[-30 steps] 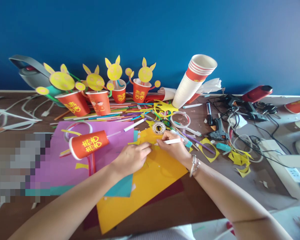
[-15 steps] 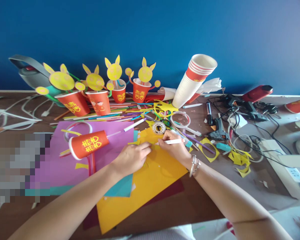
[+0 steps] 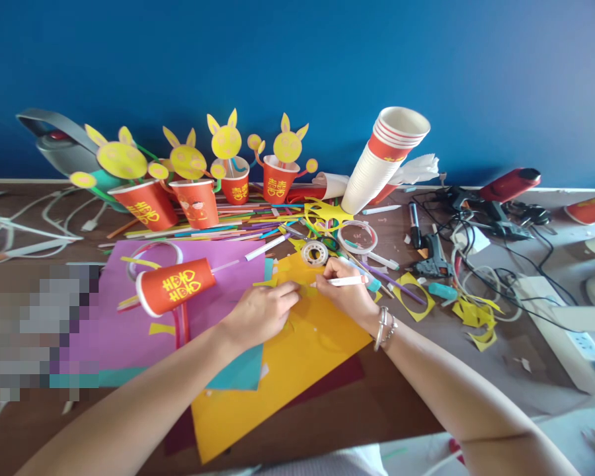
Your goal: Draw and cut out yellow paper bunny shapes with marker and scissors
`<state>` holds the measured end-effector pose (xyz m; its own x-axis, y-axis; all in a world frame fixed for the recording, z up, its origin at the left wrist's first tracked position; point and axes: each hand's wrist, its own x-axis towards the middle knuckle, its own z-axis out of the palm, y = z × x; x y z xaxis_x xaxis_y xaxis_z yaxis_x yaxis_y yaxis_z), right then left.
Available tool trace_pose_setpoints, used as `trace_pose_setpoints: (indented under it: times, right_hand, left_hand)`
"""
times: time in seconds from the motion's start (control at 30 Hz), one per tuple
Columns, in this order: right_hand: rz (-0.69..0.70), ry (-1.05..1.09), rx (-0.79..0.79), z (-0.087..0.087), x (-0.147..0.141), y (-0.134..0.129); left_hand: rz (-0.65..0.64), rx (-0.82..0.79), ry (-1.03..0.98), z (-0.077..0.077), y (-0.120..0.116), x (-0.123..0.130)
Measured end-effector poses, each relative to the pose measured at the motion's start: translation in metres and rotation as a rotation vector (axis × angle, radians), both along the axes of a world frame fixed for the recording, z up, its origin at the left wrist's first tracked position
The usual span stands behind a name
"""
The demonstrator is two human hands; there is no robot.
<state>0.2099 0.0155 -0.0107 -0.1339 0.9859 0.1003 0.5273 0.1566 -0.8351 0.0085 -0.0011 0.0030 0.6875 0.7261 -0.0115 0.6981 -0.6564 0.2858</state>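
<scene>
My right hand [image 3: 344,289] is closed around a white pen [image 3: 347,281], its tip pointing left, low over the orange-yellow sheet [image 3: 258,396]. My left hand [image 3: 265,314] presses down on that sheet, fingers curled together around a bit of yellow paper near the pen tip. That paper is mostly hidden by the fingers and blends with the sheet. To the left, a red paper cup [image 3: 178,287] with gold print lies on its side on a purple sheet [image 3: 94,317], with straws and yellow strips attached to it. A white tape roll [image 3: 315,253] sits just above my hands.
Several red cups with yellow rabbit-like heads [image 3: 227,142] stand along the blue wall. Coloured straws [image 3: 198,230] lie before them. A tall stack of paper cups [image 3: 381,165] leans at the back. On the right are glue guns [image 3: 434,256], cables, yellow scraps [image 3: 416,297] and a power strip [image 3: 582,344].
My right hand and the white pen have shifted very slightly to the right. My left hand and the things on the table look the same.
</scene>
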Motion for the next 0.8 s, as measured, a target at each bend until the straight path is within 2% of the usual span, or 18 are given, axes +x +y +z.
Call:
trace_pose_setpoints:
  times: [0.8]
  right_hand:
    - [-0.007,-0.014,-0.003,0.0004,-0.0007,0.0007]
  left_hand:
    - [-0.005,0.022,-0.016,-0.002,-0.0003,-0.0005]
